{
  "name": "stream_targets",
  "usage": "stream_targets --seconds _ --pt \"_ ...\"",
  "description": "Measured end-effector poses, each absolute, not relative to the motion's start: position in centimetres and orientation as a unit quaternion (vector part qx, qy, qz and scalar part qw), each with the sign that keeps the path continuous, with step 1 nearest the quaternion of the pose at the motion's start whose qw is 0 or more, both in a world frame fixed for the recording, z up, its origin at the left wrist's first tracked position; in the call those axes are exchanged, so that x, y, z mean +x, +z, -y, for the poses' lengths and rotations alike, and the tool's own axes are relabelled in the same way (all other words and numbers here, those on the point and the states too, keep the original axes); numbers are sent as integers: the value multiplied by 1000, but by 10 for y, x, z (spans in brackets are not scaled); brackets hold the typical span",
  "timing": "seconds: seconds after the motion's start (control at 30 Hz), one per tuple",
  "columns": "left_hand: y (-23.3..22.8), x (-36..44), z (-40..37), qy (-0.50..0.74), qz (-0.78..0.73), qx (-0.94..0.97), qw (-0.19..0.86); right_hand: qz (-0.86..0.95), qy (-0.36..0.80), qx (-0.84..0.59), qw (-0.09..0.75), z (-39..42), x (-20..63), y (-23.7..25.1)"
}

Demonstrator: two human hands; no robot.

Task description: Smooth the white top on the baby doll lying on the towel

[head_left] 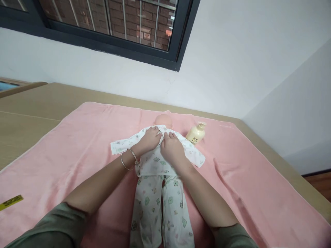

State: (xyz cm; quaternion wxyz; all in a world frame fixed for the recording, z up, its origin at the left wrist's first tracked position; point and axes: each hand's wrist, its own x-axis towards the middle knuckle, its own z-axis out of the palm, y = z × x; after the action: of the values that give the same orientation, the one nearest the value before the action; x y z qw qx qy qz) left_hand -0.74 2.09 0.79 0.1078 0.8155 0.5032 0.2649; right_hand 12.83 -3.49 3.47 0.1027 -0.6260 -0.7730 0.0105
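Dressing a baby doll [163,121] looks nearly done, judging by what lies here. Doll is on its back mid pink towel [77,148], head at far end, legs toward the near edge. Printed trousers [160,206] are on both legs; printed top [155,160] is on w/ both sleeves out to left & right. Left hand [150,138] lies flat, fingers spread on the chest just left of the front opening, bangles on wrist. Right hand [172,148] presses the right front panel, fingers loosely curled, touching fabric; can't tell if pinching a fastener. What's left, I'd judge: closing the top's front near the neck. Cream lotion bottle [197,133] stands just right of the head. Towel covers a wooden bench [23,124]; yellow tag [10,202] near left.
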Motion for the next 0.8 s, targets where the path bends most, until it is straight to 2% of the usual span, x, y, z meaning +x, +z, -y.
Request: stream_targets --seconds 0.1,0.23,0.4,0.67,0.8 --pt "6 -6 -21 270 -507 812 109 774 21 -621 119 35 132 38" --pt "7 4 -4 250 -521 815 33 775 70 -611 144 18 151 40" --pt "9 12 17 184 -486 852 -55 772 86 -617 123 2 165 34" --pt "4 3 -1 249 -506 826 -7 779 0 -624 61 31 136 39" --pt "-6 2 -11 294 -558 774 46 790 4 -610 54 40 132 45"
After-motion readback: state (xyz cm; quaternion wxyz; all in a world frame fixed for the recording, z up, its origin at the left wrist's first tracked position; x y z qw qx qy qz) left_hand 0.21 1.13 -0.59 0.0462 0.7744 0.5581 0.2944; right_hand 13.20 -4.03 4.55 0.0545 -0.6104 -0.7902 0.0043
